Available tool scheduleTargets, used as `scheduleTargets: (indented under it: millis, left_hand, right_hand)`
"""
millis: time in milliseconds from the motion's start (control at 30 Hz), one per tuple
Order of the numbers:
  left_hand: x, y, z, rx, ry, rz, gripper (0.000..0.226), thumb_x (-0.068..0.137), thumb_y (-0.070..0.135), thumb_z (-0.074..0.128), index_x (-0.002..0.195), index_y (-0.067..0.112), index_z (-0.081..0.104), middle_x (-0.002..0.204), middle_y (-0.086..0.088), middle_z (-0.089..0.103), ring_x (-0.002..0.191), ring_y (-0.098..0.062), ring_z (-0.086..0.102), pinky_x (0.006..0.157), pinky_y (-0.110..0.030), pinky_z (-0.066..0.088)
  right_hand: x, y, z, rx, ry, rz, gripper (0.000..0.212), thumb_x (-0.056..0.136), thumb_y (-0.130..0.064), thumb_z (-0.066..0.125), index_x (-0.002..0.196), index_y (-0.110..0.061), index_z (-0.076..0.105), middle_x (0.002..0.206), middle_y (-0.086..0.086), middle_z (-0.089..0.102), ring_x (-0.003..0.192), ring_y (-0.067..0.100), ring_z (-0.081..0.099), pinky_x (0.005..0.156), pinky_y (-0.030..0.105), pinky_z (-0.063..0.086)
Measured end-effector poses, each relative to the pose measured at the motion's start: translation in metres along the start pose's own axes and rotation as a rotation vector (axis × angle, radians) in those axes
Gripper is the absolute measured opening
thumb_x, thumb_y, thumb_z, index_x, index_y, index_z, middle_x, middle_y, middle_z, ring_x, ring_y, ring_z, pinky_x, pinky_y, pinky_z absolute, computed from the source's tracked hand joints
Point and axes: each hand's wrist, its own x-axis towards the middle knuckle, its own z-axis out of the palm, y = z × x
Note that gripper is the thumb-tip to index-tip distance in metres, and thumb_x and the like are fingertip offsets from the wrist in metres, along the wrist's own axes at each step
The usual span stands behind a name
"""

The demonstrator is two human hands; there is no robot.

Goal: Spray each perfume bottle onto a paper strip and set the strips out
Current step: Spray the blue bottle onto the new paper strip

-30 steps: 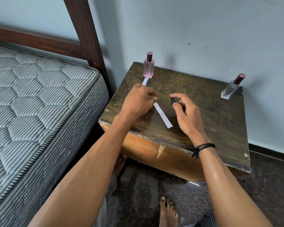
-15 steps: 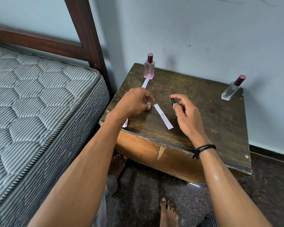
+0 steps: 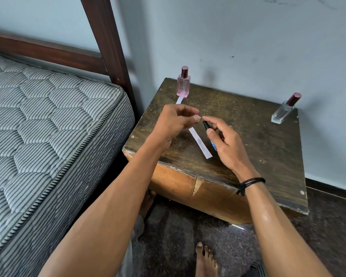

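The left hand (image 3: 173,121) has lifted off the dark worn wooden table (image 3: 258,140) since half a second ago and now meets the right hand (image 3: 224,142), fingertips pinched together. The right hand grips a black-and-blue pen (image 3: 209,133). 1 white paper strip (image 3: 200,143) lies between them; another (image 3: 179,100) touches the capped pink glass perfume bottle (image 3: 183,82).

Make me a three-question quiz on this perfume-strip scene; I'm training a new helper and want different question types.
1. True or false: the pink bottle lies on its side.
2. What does the right hand hold: A a pen, B a bottle, C a strip?
3. Where does the clear bottle stand on the table?

Key: 1 false, it stands upright. 2 A. 3 Far right corner, by the wall.
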Motion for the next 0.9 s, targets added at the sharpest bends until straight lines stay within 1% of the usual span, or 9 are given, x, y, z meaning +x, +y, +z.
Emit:
scheduleTargets:
  millis: [33,133,267,400,467,567,667,800,900]
  left_hand:
    - [0.0011,-0.001,-0.0001,-0.019,-0.016,-0.012,0.018,0.084,0.001,0.078,0.102,0.001,0.074,0.101,-0.022,0.075,0.099,-0.032,0.074,0.093,-0.046,0.059]
    - [0.0032,-0.0036,-0.0012,-0.066,-0.042,-0.034,0.019,0.083,0.0,0.078,0.102,0.001,0.074,0.1,-0.022,0.075,0.1,-0.034,0.074,0.096,-0.046,0.058]
    - [0.0034,-0.0038,-0.0017,-0.06,-0.071,-0.035,0.019,0.083,0.002,0.079,0.102,0.004,0.076,0.098,-0.018,0.077,0.095,-0.026,0.076,0.092,-0.04,0.059]
    - [0.0017,-0.0015,-0.0008,-0.034,-0.109,-0.03,0.02,0.084,0.001,0.078,0.104,0.002,0.076,0.088,-0.007,0.077,0.083,-0.011,0.073,0.078,-0.024,0.058]
    - [0.0009,-0.0008,0.0003,-0.019,-0.125,-0.027,0.02,0.085,-0.002,0.076,0.105,0.0,0.076,0.089,-0.007,0.075,0.082,-0.009,0.071,0.077,-0.022,0.057]
    - [0.0002,-0.0004,0.001,-0.016,-0.154,-0.023,0.022,0.084,-0.008,0.074,0.106,-0.003,0.074,0.091,-0.012,0.073,0.084,-0.013,0.072,0.077,-0.023,0.058]
    - [0.0002,-0.0006,0.0009,-0.027,-0.172,-0.039,0.024,0.082,-0.009,0.075,0.105,-0.001,0.074,0.09,-0.012,0.073,0.084,-0.017,0.073,0.078,-0.026,0.059]
    - [-0.0002,-0.0014,0.0019,-0.049,-0.16,-0.069,0.026,0.079,-0.006,0.079,0.105,-0.001,0.073,0.091,-0.013,0.07,0.083,-0.019,0.072,0.075,-0.028,0.06]
    - [-0.0008,-0.0013,0.0028,-0.062,-0.14,-0.067,0.025,0.079,-0.008,0.079,0.102,-0.001,0.073,0.089,-0.014,0.069,0.081,-0.018,0.072,0.074,-0.028,0.06]
  right_hand:
    - [0.0,0.0004,0.0,-0.002,-0.006,-0.01,0.036,0.103,-0.039,0.049,0.136,-0.052,0.055,0.102,-0.031,0.062,0.088,0.0,0.058,0.075,0.013,0.043]
    - [0.0004,0.0027,0.0005,-0.004,-0.019,-0.021,0.039,0.105,-0.034,0.053,0.138,-0.053,0.051,0.1,-0.01,0.062,0.085,0.019,0.062,0.075,0.028,0.051]
    - [0.0015,0.0052,0.0013,0.017,-0.016,-0.005,0.04,0.105,-0.03,0.058,0.138,-0.048,0.047,0.1,-0.005,0.067,0.086,0.031,0.065,0.082,0.04,0.055]
    - [0.0016,0.0068,0.0021,0.025,-0.015,-0.02,0.036,0.104,-0.028,0.06,0.135,-0.039,0.047,0.095,-0.005,0.069,0.081,0.03,0.065,0.079,0.043,0.054]
    - [0.0016,0.0068,0.0023,0.036,-0.016,-0.02,0.035,0.103,-0.028,0.061,0.134,-0.037,0.047,0.095,-0.005,0.07,0.079,0.029,0.063,0.077,0.044,0.053]
    - [0.0012,0.0065,0.0022,0.033,-0.004,-0.031,0.035,0.103,-0.028,0.063,0.133,-0.036,0.048,0.095,-0.008,0.071,0.072,0.024,0.06,0.07,0.039,0.051]
    - [0.0006,0.0062,0.0017,0.028,0.009,-0.043,0.036,0.101,-0.03,0.066,0.131,-0.038,0.048,0.095,-0.012,0.07,0.067,0.014,0.057,0.066,0.029,0.049]
    - [0.0005,0.0048,0.0014,0.039,0.025,-0.037,0.038,0.097,-0.033,0.072,0.128,-0.038,0.05,0.093,-0.015,0.072,0.069,0.013,0.062,0.07,0.026,0.052]
    - [0.0011,0.0034,0.0006,0.058,0.064,-0.045,0.037,0.094,-0.035,0.076,0.122,-0.039,0.052,0.091,-0.014,0.074,0.076,0.007,0.066,0.074,0.01,0.046]
